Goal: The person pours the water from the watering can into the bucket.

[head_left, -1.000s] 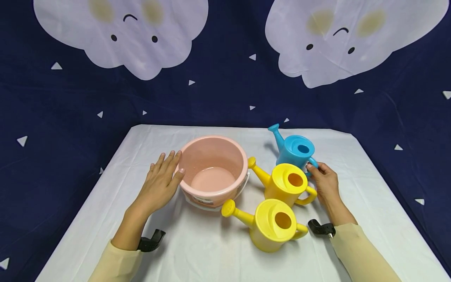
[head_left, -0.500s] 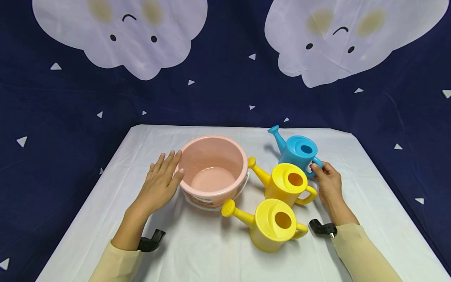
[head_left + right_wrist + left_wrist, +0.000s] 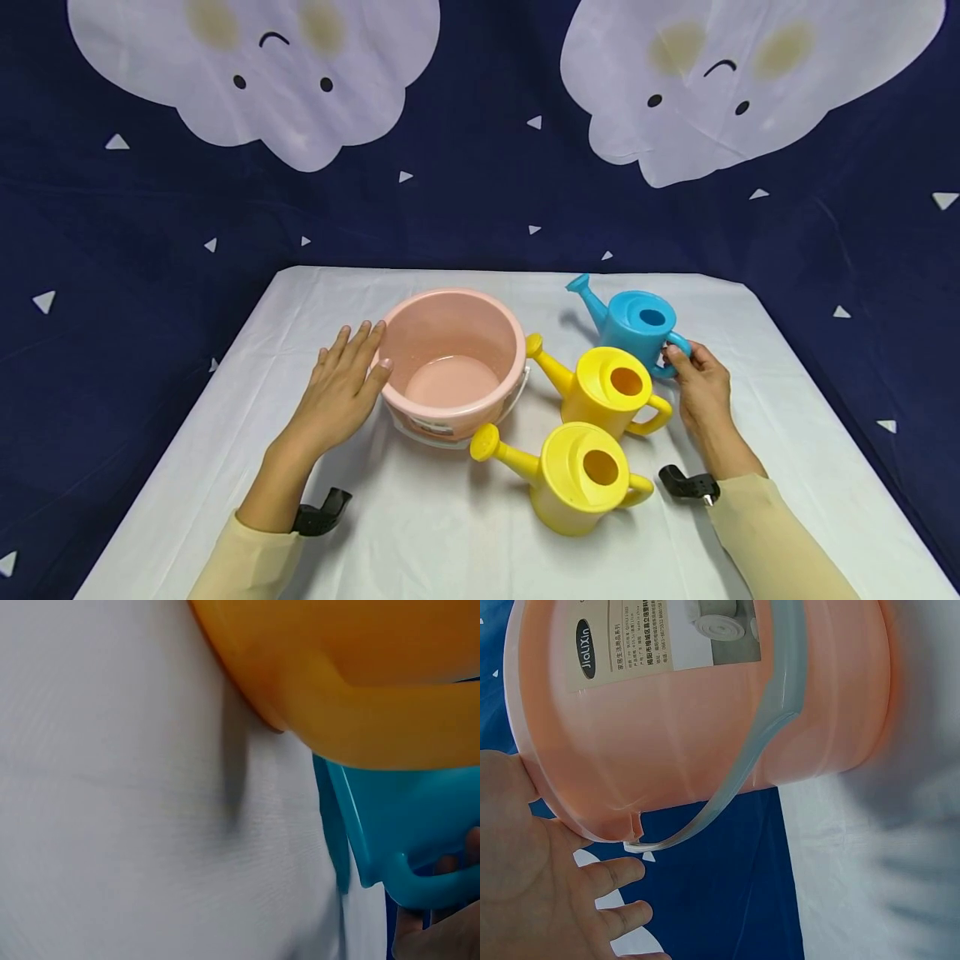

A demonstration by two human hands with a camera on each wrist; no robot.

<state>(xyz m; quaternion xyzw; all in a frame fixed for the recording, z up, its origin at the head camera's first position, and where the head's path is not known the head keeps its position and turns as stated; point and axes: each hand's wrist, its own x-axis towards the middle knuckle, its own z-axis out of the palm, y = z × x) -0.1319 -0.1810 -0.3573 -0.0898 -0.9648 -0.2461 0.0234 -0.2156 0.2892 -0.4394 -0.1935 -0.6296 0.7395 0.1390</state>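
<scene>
Front yellow can (image 3: 557, 502): upright on the tabletop (image 3: 405, 533), nearest the person.
Left hand (image 3: 341, 387): fingers straight, against the rim of the pink bucket (image 3: 450, 412); undue pressure could slide it rightward.
Middle yellow can (image 3: 588, 408): just beyond; may be knocked if the blue can (image 3: 630, 335) swings nearward.
Right hand (image 3: 703, 387): pinches blue handle; a loose pinch might let the can tip.
Blue can: farthest, right of bucket; base contact unclear.

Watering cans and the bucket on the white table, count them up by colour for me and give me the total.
Yellow watering cans: 2
Blue watering can: 1
Pink bucket: 1
Total: 4
</scene>
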